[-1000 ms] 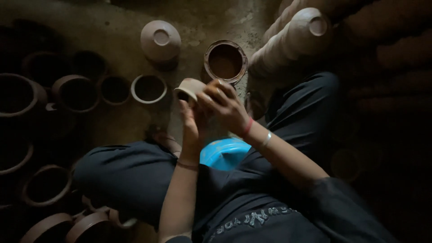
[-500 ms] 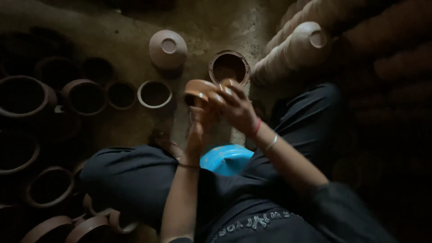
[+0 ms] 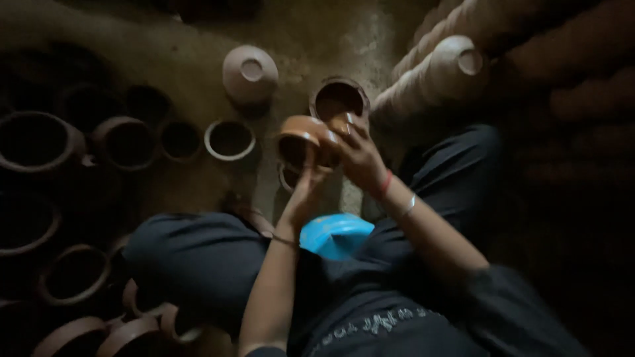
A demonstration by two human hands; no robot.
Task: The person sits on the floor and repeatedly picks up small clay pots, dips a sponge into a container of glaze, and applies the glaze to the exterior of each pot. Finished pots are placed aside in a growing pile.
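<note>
Dim earthen floor (image 3: 185, 73), perhaps dusty, crowded with clay pots (image 3: 40, 142).

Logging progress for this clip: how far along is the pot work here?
Done, by the look of it: a row of stacked pots lies on its side at upper right, and one bowl sits upside down. In hand: the left hand and right hand hold a small clay pot above the lap. Left: many open pots stand on the floor; their state is unclear in the dim light.
</note>
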